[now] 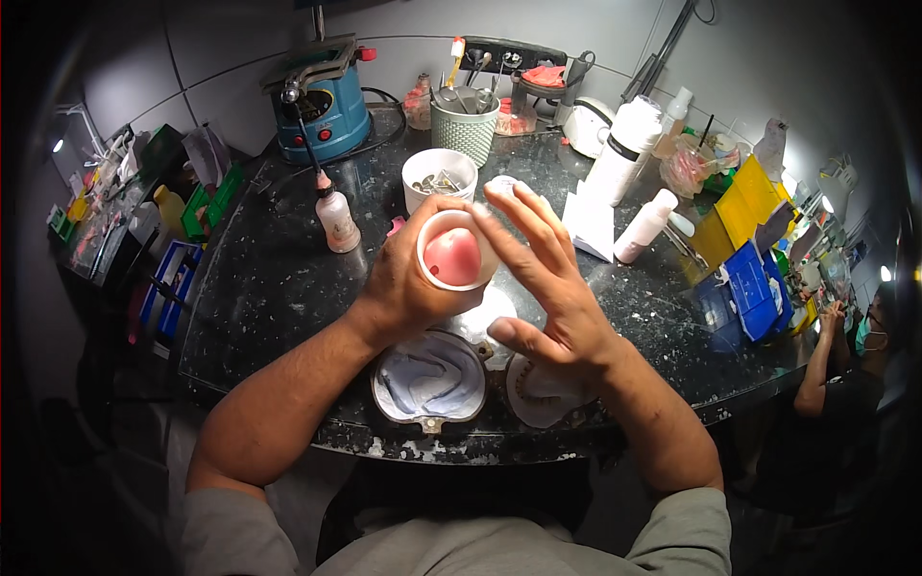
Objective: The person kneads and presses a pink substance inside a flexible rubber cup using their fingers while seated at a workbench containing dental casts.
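Observation:
My left hand is wrapped round a white cup holding a smooth pink mass. My right hand has its fingers apart, with the index fingertip at the cup's right rim and the other fingers raised behind it. Below my hands lies a metal flask half filled with pale plaster with a curved channel. A second mold half sits to its right, partly under my right hand. A white patch or object lies between them, too hidden to make out.
A dropper bottle, a tub of metal pieces, a tool cup and a blue machine stand behind. White bottles and yellow and blue trays are at right. A masked person works at far right.

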A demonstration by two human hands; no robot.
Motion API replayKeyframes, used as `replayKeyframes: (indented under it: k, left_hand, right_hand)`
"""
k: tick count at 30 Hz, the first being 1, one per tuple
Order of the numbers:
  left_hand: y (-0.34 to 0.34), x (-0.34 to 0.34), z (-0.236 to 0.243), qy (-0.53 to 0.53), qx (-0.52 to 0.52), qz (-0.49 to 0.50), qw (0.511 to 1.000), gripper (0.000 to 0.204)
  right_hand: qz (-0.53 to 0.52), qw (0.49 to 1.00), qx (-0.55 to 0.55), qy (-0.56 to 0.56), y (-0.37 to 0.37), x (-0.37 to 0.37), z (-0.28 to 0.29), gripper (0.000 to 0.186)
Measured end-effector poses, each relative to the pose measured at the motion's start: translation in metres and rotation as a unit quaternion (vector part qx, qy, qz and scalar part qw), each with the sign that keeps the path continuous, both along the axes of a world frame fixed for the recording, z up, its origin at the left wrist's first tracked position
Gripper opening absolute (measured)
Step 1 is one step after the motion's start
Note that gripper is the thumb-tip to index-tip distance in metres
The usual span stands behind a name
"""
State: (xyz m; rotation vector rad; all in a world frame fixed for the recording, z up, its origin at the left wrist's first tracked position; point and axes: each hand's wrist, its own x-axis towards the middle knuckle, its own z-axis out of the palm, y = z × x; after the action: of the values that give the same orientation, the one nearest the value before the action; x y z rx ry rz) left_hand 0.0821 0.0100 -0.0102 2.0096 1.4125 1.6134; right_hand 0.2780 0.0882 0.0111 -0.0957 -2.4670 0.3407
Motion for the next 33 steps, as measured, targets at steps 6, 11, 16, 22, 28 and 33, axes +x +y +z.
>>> replayKeyframes:
  k: [6, 11, 16, 22, 28, 33]
  left_hand:
    - [-0.002, 0.001, 0.001, -0.043, -0.023, -0.012, 0.999, 0.05]
    - [-0.005, 0.0, 0.011, -0.074, -0.084, -0.066, 0.992, 0.031]
    - [-0.006, -0.003, 0.011, -0.113, -0.067, -0.115, 0.985, 0.025]
    - [-0.01, -0.008, 0.005, -0.126, -0.106, -0.115, 0.98, 0.03]
    - [-0.002, -0.004, 0.008, -0.085, -0.031, -0.061, 0.994, 0.032]
    - [-0.003, 0.002, 0.01, -0.023, -0.016, -0.04, 0.999, 0.042]
  right_hand:
    - [-0.009, 1.0, -0.002, -0.02, -0.003, 0.0, 0.002, 0.082]
    - [0.018, 0.988, -0.054, 0.145, 0.013, 0.011, 0.003, 0.074]
    - [-0.031, 0.989, -0.09, 0.117, 0.018, 0.013, 0.002, 0.068]
    - [-0.056, 0.987, -0.051, 0.141, 0.012, 0.015, 0.009, 0.076]
    - [-0.011, 0.992, 0.01, 0.123, 0.014, 0.016, 0.009, 0.065]
    - [0.0, 0.995, 0.081, 0.064, 0.0, 0.011, 0.013, 0.069]
